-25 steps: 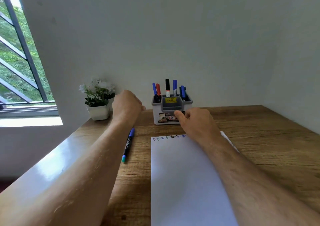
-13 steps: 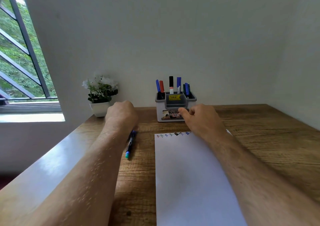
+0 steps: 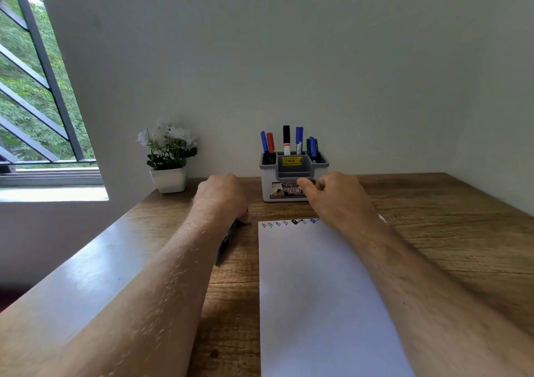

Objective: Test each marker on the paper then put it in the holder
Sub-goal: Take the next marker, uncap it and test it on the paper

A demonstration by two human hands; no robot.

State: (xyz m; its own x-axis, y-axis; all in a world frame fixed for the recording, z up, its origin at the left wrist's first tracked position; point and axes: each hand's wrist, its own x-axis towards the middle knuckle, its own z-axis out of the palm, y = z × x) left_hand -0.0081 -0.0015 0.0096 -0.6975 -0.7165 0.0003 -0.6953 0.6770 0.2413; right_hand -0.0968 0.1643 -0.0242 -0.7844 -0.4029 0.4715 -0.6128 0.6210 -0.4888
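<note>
A white sheet of paper (image 3: 315,290) lies on the wooden table (image 3: 433,232), with a row of small coloured test marks (image 3: 289,223) along its far edge. Behind it stands a grey and white holder (image 3: 291,174) with several blue, red and black markers upright in it. One dark marker with a teal end (image 3: 225,243) lies left of the paper. My left hand (image 3: 222,197) is down on that marker's far end, fingers curled round it. My right hand (image 3: 335,200) hovers loosely curled over the paper's far right corner, thumb near the holder's front, holding nothing.
A small white pot with white flowers (image 3: 169,157) stands at the back left by the wall. A barred window (image 3: 37,102) is on the left. The table's left edge runs close beside my left forearm.
My left hand has dropped from beside the holder down onto the far end of the lying marker. My right hand has stayed near the holder's front.
</note>
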